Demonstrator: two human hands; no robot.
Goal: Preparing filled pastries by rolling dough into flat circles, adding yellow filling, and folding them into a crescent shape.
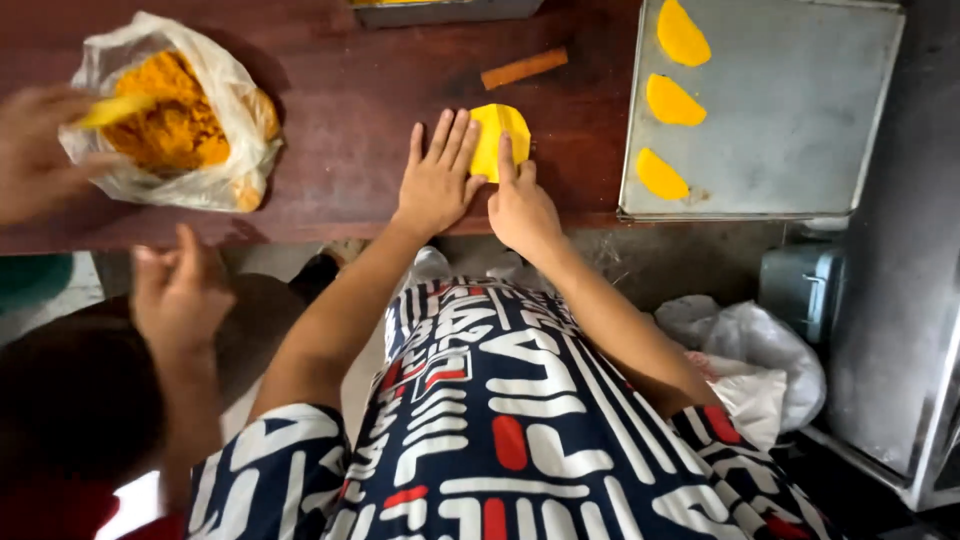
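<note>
Two hands press a folded yellow dough piece (498, 138) flat on a dark wooden table (350, 100). Left hand (436, 180) lies at its nine o'clock, fingers spread, touching its edge. Right hand (520, 205) sits at six o'clock, forefinger pressing on it. At three o'clock, a metal tray (790, 120) holds three yellow half-moons (672, 100). At nine o'clock, another person's hand (35, 150) touches a bag of orange filling (175, 125).
</note>
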